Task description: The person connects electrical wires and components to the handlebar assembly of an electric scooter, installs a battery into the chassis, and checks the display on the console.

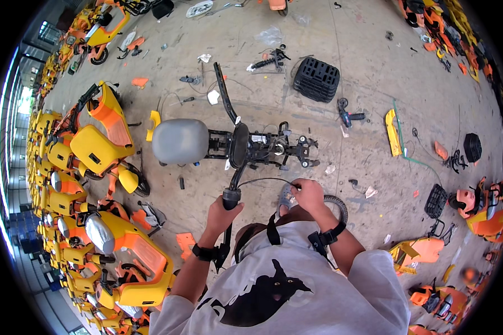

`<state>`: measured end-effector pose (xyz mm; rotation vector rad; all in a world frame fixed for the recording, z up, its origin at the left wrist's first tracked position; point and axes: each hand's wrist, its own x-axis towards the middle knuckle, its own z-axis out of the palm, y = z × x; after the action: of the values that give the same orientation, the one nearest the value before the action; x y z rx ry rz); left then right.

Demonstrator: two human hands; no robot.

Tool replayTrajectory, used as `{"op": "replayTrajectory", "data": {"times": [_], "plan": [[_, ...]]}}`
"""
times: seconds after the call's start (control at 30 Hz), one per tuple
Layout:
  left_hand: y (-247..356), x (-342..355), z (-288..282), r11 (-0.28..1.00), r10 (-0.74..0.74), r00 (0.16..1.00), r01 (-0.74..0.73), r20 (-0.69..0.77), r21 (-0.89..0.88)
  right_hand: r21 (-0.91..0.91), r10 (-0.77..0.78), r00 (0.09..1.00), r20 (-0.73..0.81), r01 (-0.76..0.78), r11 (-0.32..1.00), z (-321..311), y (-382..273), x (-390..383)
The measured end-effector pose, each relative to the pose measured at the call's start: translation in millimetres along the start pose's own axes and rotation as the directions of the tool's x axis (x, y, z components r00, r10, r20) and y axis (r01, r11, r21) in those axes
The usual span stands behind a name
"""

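The left hand (221,216) has its grip closed around the black handlebar (227,95), at the dark round fitting (232,197), with the thumb laid across it. The right hand (308,194) has its grip almost fully closed; the fingertips appear to pinch the far end of a thin dark cable (264,180). This cable makes a shallow arc between the handlebar and that hand.

In my judgement, the step in hand is handling the cable at the handlebar. The next move calls for a firm left hold, so that the bar does not turn, and a controlled pull or guiding from the right.

The left forearm rises from the lower edge, nearly in line with the bar. The right forearm comes from the lower right and slants inward, the elbow standing out to the side. Each wrist carries a black strap (326,237).

Beyond the hands, the handlebar crosses over a bare scooter frame (257,146), which has a grey rounded seat (180,141) at its left end. Further out, loose parts lie on the concrete floor (369,72), and yellow scooters (94,149) stand at the left.
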<state>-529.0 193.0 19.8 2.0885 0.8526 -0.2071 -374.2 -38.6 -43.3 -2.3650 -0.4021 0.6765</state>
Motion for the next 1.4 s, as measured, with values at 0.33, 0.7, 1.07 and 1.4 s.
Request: {"op": "replayTrajectory", "data": {"times": [0.33,0.7,1.07,1.4], "plan": [[-25,18,2,0.668,0.003,0.864,0.373,0.504,-0.644,0.514,0.137,0.986,0.097,-0.167,0.841,-20,7,5],[-9,3,17,0.950,-0.214,0.975,0.223,0.068,-0.220,0.846,0.327,0.886,0.328,-0.429,0.316,2,17,-12],[-12,10,-7,0.889,-0.079,0.954,0.199,0.288,-0.413,0.910,0.360,0.874,0.327,-0.394,0.128,-4,4,-45],[-35,15,-2,0.370,0.100,0.754,0.577,0.649,-0.728,0.917,0.347,0.876,0.336,-0.389,0.092,69,-16,-83]]}}
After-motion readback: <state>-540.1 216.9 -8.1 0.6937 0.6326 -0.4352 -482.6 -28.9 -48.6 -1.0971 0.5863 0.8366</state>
